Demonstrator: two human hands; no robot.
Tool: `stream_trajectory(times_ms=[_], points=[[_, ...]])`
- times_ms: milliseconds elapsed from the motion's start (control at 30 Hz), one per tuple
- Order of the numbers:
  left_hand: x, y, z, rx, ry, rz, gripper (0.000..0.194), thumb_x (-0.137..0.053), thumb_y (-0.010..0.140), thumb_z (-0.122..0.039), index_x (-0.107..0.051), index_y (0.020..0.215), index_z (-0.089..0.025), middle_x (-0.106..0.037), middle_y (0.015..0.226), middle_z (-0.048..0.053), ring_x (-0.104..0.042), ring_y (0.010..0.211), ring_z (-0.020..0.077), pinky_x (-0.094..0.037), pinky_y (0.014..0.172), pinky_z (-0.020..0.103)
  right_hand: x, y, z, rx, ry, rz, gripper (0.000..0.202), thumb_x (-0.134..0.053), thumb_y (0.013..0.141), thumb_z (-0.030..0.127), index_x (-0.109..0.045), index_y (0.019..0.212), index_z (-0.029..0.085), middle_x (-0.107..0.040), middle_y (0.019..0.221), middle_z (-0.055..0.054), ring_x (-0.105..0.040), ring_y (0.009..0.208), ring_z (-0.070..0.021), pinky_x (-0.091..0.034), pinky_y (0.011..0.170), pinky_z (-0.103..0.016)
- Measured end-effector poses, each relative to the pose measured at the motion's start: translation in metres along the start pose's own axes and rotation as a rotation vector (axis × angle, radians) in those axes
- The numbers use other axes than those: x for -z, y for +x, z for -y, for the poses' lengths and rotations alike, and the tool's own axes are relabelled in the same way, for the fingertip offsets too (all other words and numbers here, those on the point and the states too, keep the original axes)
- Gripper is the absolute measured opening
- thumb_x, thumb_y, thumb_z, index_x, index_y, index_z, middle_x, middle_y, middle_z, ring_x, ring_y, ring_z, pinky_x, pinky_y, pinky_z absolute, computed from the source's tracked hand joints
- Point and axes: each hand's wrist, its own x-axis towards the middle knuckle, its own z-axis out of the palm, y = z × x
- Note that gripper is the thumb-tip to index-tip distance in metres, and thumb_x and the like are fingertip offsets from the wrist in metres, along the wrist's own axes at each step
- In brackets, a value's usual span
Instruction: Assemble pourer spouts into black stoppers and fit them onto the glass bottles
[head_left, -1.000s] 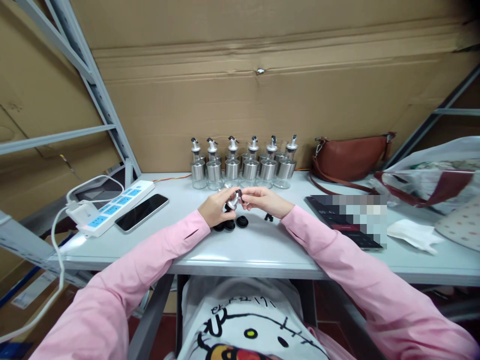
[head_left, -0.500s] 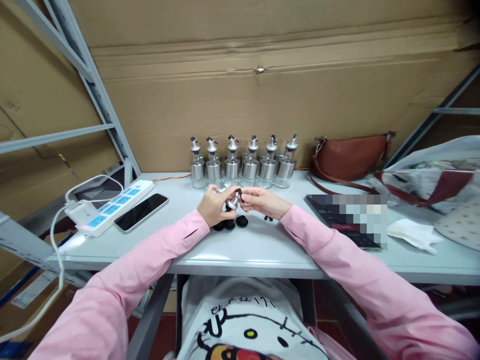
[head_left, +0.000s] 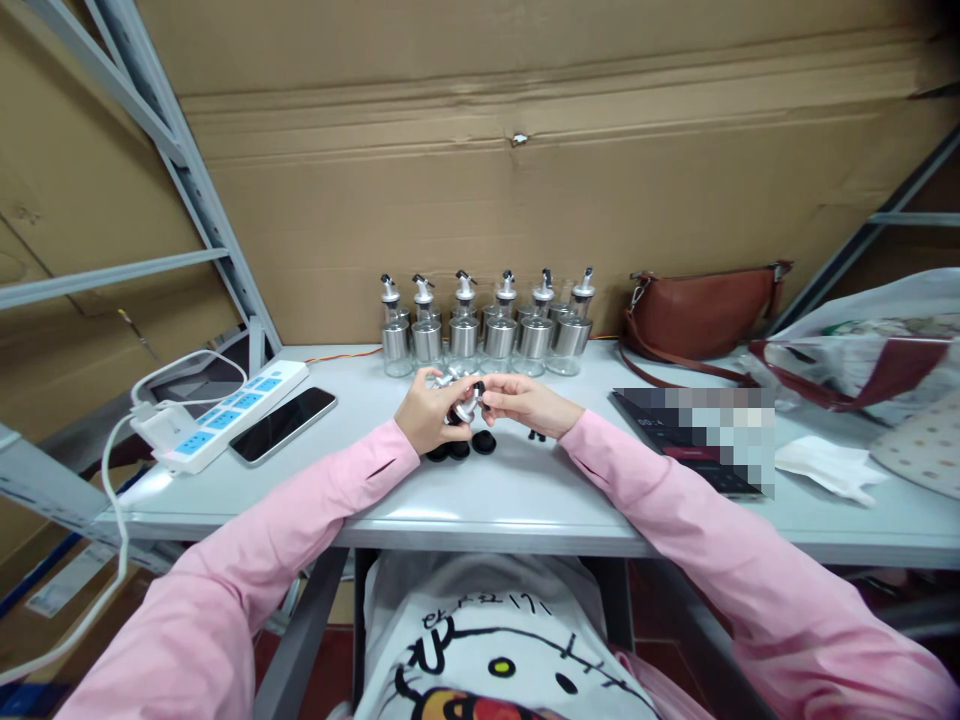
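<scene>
My left hand point(head_left: 427, 412) is closed around a silver pourer spout point(head_left: 466, 408), held just above the tabletop. At its tip, the fingers of my right hand point(head_left: 529, 402) pinch a small black cap point(head_left: 480, 391). Black round stoppers point(head_left: 484, 441) lie on the table below my hands, some partly covered by my left hand. A few tiny black pieces point(head_left: 536, 436) rest under my right wrist. More silver parts point(head_left: 450, 376) show just behind my fingers. Farther back stands a row of glass and steel oil bottles point(head_left: 464, 340) topped with pourers.
To the left lie a phone point(head_left: 283, 426) and a white power strip point(head_left: 240, 410) with cables. On the right are a brown handbag point(head_left: 701, 312), a partly blurred tablet point(head_left: 675, 440), a white tissue point(head_left: 829, 468) and a plastic bag point(head_left: 892, 330). Cardboard point(head_left: 525, 220) backs the table.
The pourer and its black cap have tilted slightly between my fingers. Both hands stay in nearly the same place.
</scene>
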Motion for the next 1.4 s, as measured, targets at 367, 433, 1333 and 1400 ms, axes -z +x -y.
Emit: stream_trajectory(times_ms=[367, 433, 1333, 1400], points=[[-0.0031, 0.0005, 0.0057, 0.044, 0.015, -0.054, 0.057, -0.056, 0.066, -0.019, -0.05, 0.122, -0.018, -0.071, 0.089, 0.001, -0.061, 0.07, 0.0162, -0.029, 0.1, 0.044, -0.0006, 0.0019, 0.0015, -0.028, 0.098, -0.145, 0.036, -0.079, 0.06, 0.03, -0.061, 0.086, 0.014, -0.064, 0.064, 0.001, -0.057, 0.052, -0.0069, -0.046, 0.055, -0.022], [-0.0025, 0.001, 0.0048, 0.048, 0.018, -0.063, 0.057, -0.055, 0.067, -0.019, -0.048, 0.124, -0.017, -0.071, 0.092, 0.002, -0.061, 0.069, 0.0151, -0.03, 0.099, 0.043, 0.0002, 0.0018, 0.0021, -0.016, 0.139, -0.161, 0.036, -0.079, 0.06, 0.029, -0.061, 0.088, 0.014, -0.064, 0.065, 0.001, -0.056, 0.052, -0.0061, -0.046, 0.055, -0.021], [-0.0041, 0.0014, -0.0012, 0.114, -0.086, -0.036, 0.058, -0.056, 0.065, -0.018, -0.045, 0.122, -0.015, -0.07, 0.09, 0.001, -0.052, 0.06, 0.0135, -0.035, 0.079, 0.034, -0.0042, 0.0029, 0.0005, 0.046, 0.115, -0.173, 0.04, -0.077, 0.062, 0.031, -0.053, 0.092, 0.018, -0.066, 0.064, 0.002, -0.056, 0.047, -0.0064, -0.044, 0.05, -0.02], [-0.0039, 0.0011, -0.0004, 0.106, -0.056, -0.04, 0.055, -0.057, 0.064, -0.019, -0.047, 0.119, -0.015, -0.071, 0.089, 0.001, -0.052, 0.061, 0.0142, -0.035, 0.078, 0.033, -0.0047, 0.0028, -0.0004, 0.009, 0.148, -0.133, 0.041, -0.077, 0.062, 0.031, -0.052, 0.091, 0.018, -0.067, 0.065, 0.001, -0.057, 0.047, -0.0065, -0.045, 0.05, -0.02]])
